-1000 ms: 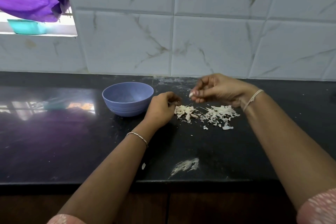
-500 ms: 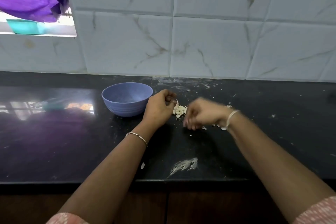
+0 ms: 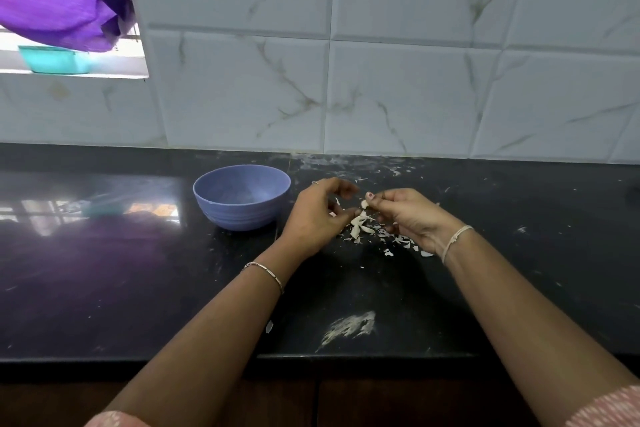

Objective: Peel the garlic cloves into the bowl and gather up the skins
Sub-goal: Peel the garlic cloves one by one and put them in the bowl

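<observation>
A small pale garlic clove (image 3: 364,204) is being pinched between the thumb and fingertips of the right hand (image 3: 407,218), which is hovering to the right of the round lilac plastic bowl (image 3: 242,215), well clear of its rim and just above the worktop. Half a second ago this hand was blurring down into the heap; it is now coming up again with the clove, so a fresh clove is probably being started rather than one being dropped in. The left hand (image 3: 317,217) is staying where it was, between the bowl and the clove, its fingers curling loosely towards the clove; whether it is already nipping a strip of skin or holding nothing cannot be told. Beneath both hands, to the right of the bowl, the loose heap of papery white garlic skins (image 3: 360,230) is lying scattered on the glossy black stone counter (image 3: 121,270), crumbs trailing farther right. So peeling is still going on, and the gathering of skins is not yet beginning. In front of the bowl, by the counter's edge, a pale dusty smear (image 3: 349,326) is showing; behind it, white marbled wall tiles (image 3: 398,97) are rising.
</observation>
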